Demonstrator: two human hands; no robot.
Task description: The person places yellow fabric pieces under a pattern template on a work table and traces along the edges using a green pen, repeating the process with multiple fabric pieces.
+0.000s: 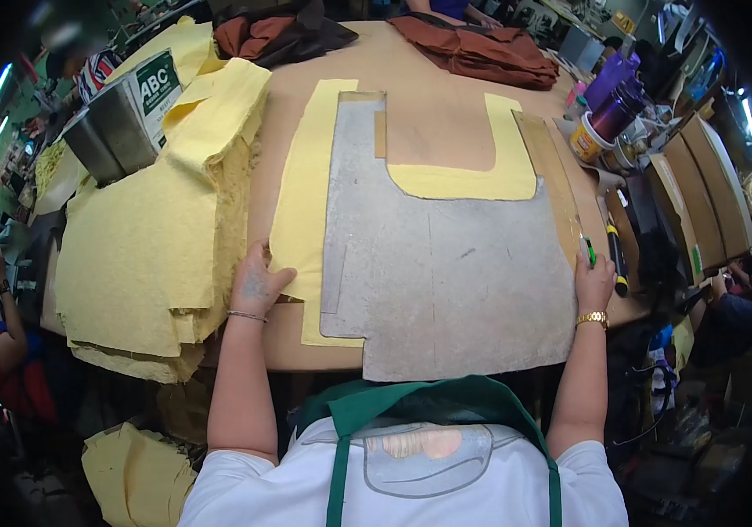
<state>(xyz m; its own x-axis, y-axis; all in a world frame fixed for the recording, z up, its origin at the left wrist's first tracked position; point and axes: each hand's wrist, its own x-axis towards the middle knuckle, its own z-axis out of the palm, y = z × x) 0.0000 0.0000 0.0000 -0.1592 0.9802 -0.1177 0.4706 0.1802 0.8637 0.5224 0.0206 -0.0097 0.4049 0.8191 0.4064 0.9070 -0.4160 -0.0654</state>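
A large grey flat pattern board (455,272) with a cut-out at the top lies in front of me. Yellow fabric (301,202) sticks out from under it on the left and inside the cut-out. My left hand (258,279) rests at the fabric's left edge, thumb spread away from the fingers. At the board's right edge, my right hand (595,279) is closed around a slim tool (589,250) with green and silver parts; whether it is a pen or a cutter I cannot make out.
A thick stack of yellow fabric (130,272) stands left, bearing metal blocks (112,132) and an ABC tin (156,92). Brown cloth bundles (481,57) lie at the back. At right are a hammer (615,246), a white tub (588,140), a purple bottle (617,110) and cardboard (701,193).
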